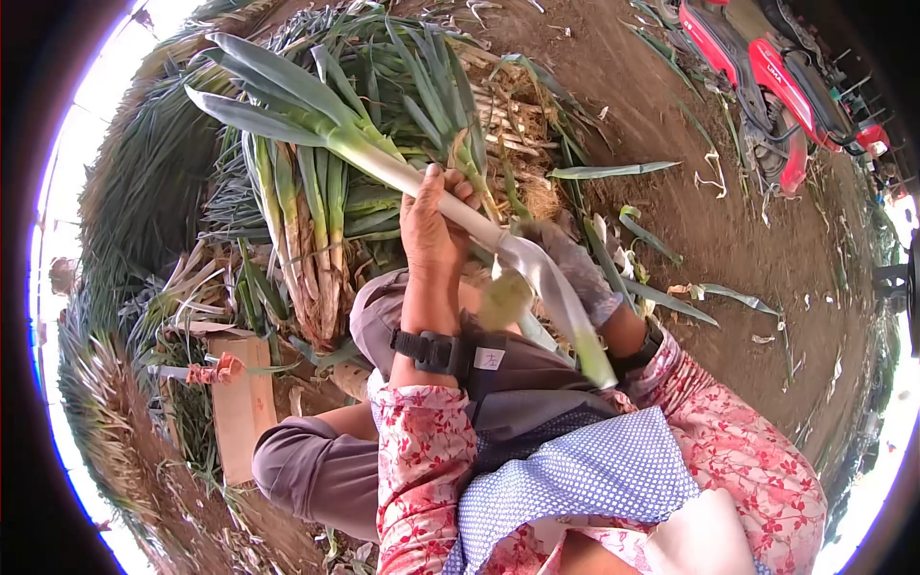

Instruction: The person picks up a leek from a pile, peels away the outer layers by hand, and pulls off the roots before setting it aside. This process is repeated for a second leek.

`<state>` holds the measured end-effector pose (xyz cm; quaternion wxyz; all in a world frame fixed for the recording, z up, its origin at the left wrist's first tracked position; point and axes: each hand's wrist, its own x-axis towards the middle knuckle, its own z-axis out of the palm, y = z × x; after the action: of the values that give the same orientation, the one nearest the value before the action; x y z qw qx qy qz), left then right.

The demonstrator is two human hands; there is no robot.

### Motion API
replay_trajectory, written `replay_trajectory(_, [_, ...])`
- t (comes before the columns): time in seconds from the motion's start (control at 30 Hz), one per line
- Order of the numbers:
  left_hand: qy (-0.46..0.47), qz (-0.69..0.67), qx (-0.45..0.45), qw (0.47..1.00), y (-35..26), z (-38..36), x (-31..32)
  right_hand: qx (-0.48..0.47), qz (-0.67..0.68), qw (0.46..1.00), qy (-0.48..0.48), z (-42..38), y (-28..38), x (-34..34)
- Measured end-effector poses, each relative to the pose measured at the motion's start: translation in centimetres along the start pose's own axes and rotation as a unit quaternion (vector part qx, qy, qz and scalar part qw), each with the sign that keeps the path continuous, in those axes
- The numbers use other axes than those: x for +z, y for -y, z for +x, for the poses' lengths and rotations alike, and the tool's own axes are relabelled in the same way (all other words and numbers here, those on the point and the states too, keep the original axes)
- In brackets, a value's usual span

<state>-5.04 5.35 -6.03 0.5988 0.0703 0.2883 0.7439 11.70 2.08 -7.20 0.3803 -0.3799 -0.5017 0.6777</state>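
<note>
Blue dotted cloth and pink floral sleeves lie nearest, with both hands on one long green-and-white leek
The bare left hand is clenched round the leek's white stalk; the grey-gloved right hand grasps a pale loose outer leaf peeling toward the lap. Just beyond, a heap of cut leeks crowds the left edge beside a brown cardboard box. Bare brown soil opens to the right, reaching a red machine at the far edge

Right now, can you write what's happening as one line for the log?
left hand: grips leek stalk | right hand: gloved, peels leek skin | pile of leeks: behind | red machine: parked
</note>
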Motion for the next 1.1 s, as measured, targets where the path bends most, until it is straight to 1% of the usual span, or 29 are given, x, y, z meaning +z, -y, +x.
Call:
replay_trajectory(0.03, [0.008, 0.001, 0.005, 1.000, -0.1, 0.4, -0.9, -0.114, -0.166, 0.979, -0.034, 0.5, 0.1, 0.2])
replay_trajectory(0.07, [0.016, 0.002, 0.012, 1.000, -0.1, 0.7, -1.7, -0.182, -0.181, 0.966, 0.003, 1.0, 0.3, 0.5])
replay_trajectory(0.13, [-0.026, -0.013, 0.006, 1.000, -0.4, 0.4, -1.3, -0.318, -0.196, 0.925, 0.077, 1.8, 0.6, 1.2])
replay_trajectory(0.17, [-0.039, -0.016, -0.003, 0.999, -0.8, 0.4, -1.6, -0.355, -0.282, 0.881, 0.134, 2.1, 0.5, 0.6])
replay_trajectory(0.2, [-0.051, -0.020, -0.013, 0.998, -1.0, 0.4, -1.6, -0.388, -0.364, 0.825, 0.188, 2.2, 0.3, 0.4])
replay_trajectory(0.23, [-0.074, -0.014, -0.004, 0.997, -1.0, 0.2, -1.6, -0.343, -0.338, 0.860, 0.167, 1.8, 0.0, 0.7])
replay_trajectory(0.27, [-0.097, -0.003, 0.015, 0.995, -1.2, 0.3, -1.5, -0.341, -0.261, 0.889, 0.158, 1.6, -0.7, 0.4])
replay_trajectory(0.33, [-0.138, 0.016, 0.053, 0.989, -1.6, 0.7, -1.4, -0.295, -0.331, 0.886, 0.138, -0.5, -0.7, -2.2])
replay_trajectory(0.37, [-0.140, -0.004, 0.080, 0.987, -2.3, 1.2, -1.9, -0.284, -0.394, 0.867, 0.113, -2.4, -0.9, -3.6])
replay_trajectory(0.4, [-0.157, 0.032, 0.102, 0.982, -2.8, 1.7, -2.6, -0.271, -0.456, 0.843, 0.090, -4.6, -1.3, -5.2])
replay_trajectory(0.43, [-0.147, 0.007, 0.108, 0.983, -3.5, 1.6, -2.6, -0.136, -0.574, 0.797, 0.127, -6.6, -2.0, -6.9])
replay_trajectory(0.47, [-0.136, -0.016, 0.113, 0.984, -4.1, 1.5, -2.6, 0.006, -0.670, 0.726, 0.158, -8.9, -3.5, -9.2])
replay_trajectory(0.5, [-0.084, -0.055, 0.120, 0.988, -4.5, 1.7, -3.1, 0.140, -0.710, 0.656, 0.214, -12.0, -8.4, -14.4])
replay_trajectory(0.53, [-0.063, -0.063, 0.107, 0.990, -4.3, 1.6, -3.0, 0.334, -0.678, 0.629, 0.182, -15.4, -11.2, -18.5])
replay_trajectory(0.57, [-0.044, -0.074, 0.103, 0.991, -4.2, 1.4, -2.6, 0.362, -0.617, 0.683, 0.149, -18.1, -11.5, -20.8])
replay_trajectory(0.6, [-0.028, -0.084, 0.099, 0.991, -4.1, 1.1, -2.3, 0.407, -0.638, 0.609, 0.237, -17.5, -7.2, -19.0])
replay_trajectory(0.63, [-0.018, -0.112, 0.067, 0.991, -3.8, 0.7, -1.6, 0.355, -0.653, 0.641, 0.191, -17.1, -7.1, -18.5])
replay_trajectory(0.67, [0.029, -0.130, 0.042, 0.990, -3.4, 0.5, -1.6, 0.301, -0.663, 0.672, 0.135, -16.3, -7.0, -18.2])
replay_trajectory(0.7, [0.080, -0.150, 0.022, 0.985, -3.2, 0.8, -1.6, 0.232, -0.626, 0.742, 0.054, -13.9, -6.1, -16.5])
replay_trajectory(0.73, [0.130, -0.171, 0.004, 0.977, -3.1, 1.1, -1.8, 0.158, -0.581, 0.798, -0.026, -11.1, -4.8, -14.3])
replay_trajectory(0.77, [0.181, -0.215, -0.026, 0.959, -3.0, 1.4, -2.1, 0.039, -0.508, 0.860, -0.016, -8.7, -4.0, -12.9])
replay_trajectory(0.8, [0.204, -0.233, -0.046, 0.950, -2.9, 1.3, -2.0, -0.050, -0.476, 0.878, -0.004, -5.9, -3.2, -11.0])
replay_trajectory(0.87, [0.243, -0.268, -0.084, 0.929, -2.9, 0.8, -2.1, -0.192, -0.370, 0.909, 0.010, -1.8, -0.2, -5.7])
replay_trajectory(0.9, [0.272, -0.284, -0.096, 0.914, -2.9, 0.9, -2.6, -0.125, -0.283, 0.950, 0.042, -0.9, 2.0, -2.9])
replay_trajectory(0.97, [0.266, -0.280, -0.089, 0.918, -3.3, 0.6, -2.8, -0.033, -0.199, 0.971, 0.128, 0.1, 3.2, -0.6])
replay_trajectory(1.0, [0.263, -0.279, -0.084, 0.920, -3.6, 0.5, -3.0, -0.012, -0.204, 0.962, 0.181, 0.5, 2.9, -0.2])
replay_trajectory(1.03, [0.296, -0.270, -0.085, 0.912, -3.8, 0.7, -3.2, 0.002, -0.200, 0.959, 0.199, 0.5, 2.5, 0.0])
replay_trajectory(1.07, [0.294, -0.259, -0.074, 0.917, -3.8, 0.8, -3.4, 0.016, -0.195, 0.956, 0.217, 0.4, 2.1, 0.3])
replay_trajectory(1.1, [0.291, -0.250, -0.065, 0.921, -3.7, 0.6, -3.3, 0.024, -0.180, 0.963, 0.198, -0.8, 1.5, 0.0])
